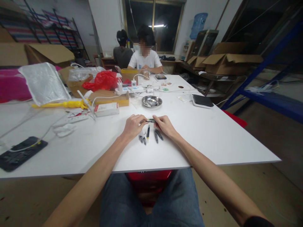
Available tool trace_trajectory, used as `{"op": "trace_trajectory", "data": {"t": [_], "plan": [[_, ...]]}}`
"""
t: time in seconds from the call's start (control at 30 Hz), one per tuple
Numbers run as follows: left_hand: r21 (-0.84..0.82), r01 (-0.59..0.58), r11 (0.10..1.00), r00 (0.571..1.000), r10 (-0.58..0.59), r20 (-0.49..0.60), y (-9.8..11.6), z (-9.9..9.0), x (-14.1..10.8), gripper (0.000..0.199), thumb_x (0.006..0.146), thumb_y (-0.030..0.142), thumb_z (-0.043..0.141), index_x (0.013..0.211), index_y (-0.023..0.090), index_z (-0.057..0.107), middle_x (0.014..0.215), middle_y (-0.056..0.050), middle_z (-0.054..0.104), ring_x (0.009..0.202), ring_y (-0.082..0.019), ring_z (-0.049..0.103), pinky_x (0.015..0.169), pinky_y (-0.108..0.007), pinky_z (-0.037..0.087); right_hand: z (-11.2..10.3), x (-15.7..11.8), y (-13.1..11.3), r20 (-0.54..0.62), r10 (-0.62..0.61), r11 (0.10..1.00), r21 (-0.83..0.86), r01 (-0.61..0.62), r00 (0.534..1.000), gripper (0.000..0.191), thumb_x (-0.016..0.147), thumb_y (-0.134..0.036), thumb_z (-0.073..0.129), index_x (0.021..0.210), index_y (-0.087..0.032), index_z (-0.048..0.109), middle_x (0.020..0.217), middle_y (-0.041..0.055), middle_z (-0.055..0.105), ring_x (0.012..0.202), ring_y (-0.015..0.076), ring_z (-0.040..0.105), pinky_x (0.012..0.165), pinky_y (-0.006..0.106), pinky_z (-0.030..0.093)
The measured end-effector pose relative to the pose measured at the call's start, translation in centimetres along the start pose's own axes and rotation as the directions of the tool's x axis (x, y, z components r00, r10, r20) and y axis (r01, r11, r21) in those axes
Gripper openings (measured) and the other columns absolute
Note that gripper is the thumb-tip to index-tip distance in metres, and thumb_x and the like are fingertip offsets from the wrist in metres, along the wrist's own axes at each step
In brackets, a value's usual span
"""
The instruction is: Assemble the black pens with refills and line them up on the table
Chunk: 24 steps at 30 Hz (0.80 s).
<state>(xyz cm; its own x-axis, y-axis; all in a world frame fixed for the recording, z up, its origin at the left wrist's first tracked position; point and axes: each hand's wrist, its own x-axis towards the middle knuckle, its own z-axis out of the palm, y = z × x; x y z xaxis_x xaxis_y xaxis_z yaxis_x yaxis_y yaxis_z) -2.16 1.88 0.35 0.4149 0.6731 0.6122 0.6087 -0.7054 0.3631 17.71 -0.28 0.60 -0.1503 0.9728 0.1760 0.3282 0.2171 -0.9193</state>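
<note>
My left hand (134, 126) and my right hand (164, 125) meet above the white table, fingertips closed on the two ends of a thin dark pen (150, 120). It lies roughly level between them; its ends are covered by my fingers. Just below on the tabletop lie several pen parts: a slim black piece with a yellowish band (148, 132), two short dark pieces with clear ends (143, 139) under my left hand, and two dark grey pen barrels (158, 136) under my right. Beyond my hands stands a shiny metal bowl (151, 106) with small dark items inside.
To the left are a white and red box (107, 109), a power strip (78, 118), a black phone-like device (22, 153), cables and a red plastic bag (101, 81). A black-topped device (202, 101) lies right. A person in a white shirt (145, 61) sits across.
</note>
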Motion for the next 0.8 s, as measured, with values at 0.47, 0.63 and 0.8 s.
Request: {"op": "trace_trajectory", "data": {"t": [0.47, 0.63, 0.8], "plan": [[-0.109, 0.008, 0.994, 1.0, -0.006, 0.023, -0.2, -0.3, 0.3, 0.024, 0.099, 0.037, 0.055, 0.096, 0.019, 0.07, 0.086, -0.004, 0.068, 0.083, -0.018, 0.061, 0.078, -0.032, 0.047, -0.8, 0.3, -0.7, -0.111, -0.15, 0.98, 0.114, 0.162, 0.982, 0.031, 0.077, -0.044, 0.074, 0.088, -0.015, 0.073, 0.079, 0.0046, 0.07, 0.062, 0.0134, 0.055, 0.059, 0.026, 0.043], [-0.088, -0.045, 0.995, 0.999, 0.047, 0.017, -0.1, -0.5, 0.3, 0.022, 0.097, 0.034, 0.058, 0.084, 0.019, 0.067, 0.083, -0.004, 0.069, 0.085, -0.02, 0.06, 0.081, -0.034, 0.046, -0.8, 0.3, 0.0, -0.053, -0.04, 0.999, -0.003, 0.04, 0.998, 0.05, 0.087, -0.06, 0.06, 0.067, -0.015, 0.068, 0.046, -0.0031, 0.045, 0.046, 0.0102, 0.037, 0.047, 0.025, 0.027], [-0.061, -0.037, 0.997, 0.999, 0.038, 0.007, 0.0, -0.3, 0.4, 0.018, 0.096, 0.034, 0.061, 0.087, 0.019, 0.068, 0.087, -0.004, 0.07, 0.087, -0.02, 0.06, 0.084, -0.036, 0.046, -0.5, 0.3, 0.3, -0.077, -0.053, 0.998, -0.048, 0.05, 0.996, 0.064, 0.091, -0.069, 0.047, 0.06, -0.016, 0.063, 0.048, -0.0032, 0.037, 0.049, 0.0108, 0.034, 0.049, 0.026, 0.025]]}}
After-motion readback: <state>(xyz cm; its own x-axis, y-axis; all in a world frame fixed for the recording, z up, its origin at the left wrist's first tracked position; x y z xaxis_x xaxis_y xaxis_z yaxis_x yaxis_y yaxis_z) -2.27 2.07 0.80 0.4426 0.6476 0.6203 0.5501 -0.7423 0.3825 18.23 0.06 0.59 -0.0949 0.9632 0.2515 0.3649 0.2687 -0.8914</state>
